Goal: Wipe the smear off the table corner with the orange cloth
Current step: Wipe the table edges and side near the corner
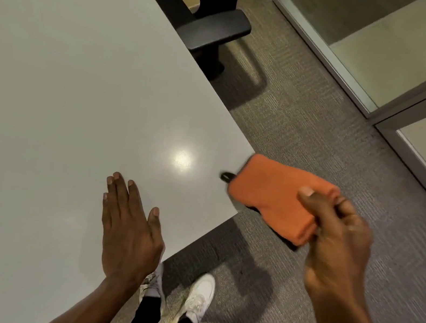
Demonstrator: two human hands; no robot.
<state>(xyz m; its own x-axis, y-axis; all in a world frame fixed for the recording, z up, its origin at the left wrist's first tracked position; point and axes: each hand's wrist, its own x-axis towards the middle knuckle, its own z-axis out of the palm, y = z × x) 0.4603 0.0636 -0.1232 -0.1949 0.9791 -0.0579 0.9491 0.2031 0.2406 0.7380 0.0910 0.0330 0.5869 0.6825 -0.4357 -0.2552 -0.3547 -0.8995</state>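
Observation:
My right hand (340, 240) grips a folded orange cloth (271, 194) by its right end. The cloth hangs over the table corner (244, 172), partly above the tabletop and partly above the floor. A small black loop sticks out of the cloth's left edge. My left hand (128, 232) lies flat on the pale grey table (64, 78), fingers together, left of the corner. A bright light reflection shines on the tabletop near the corner. I cannot make out a smear on the surface.
A black office chair (210, 24) stands at the table's far edge. Grey carpet (324, 138) covers the floor to the right. Glass panels with metal frames (380, 62) run along the upper right. My white shoes (199, 295) stand below the table's near edge.

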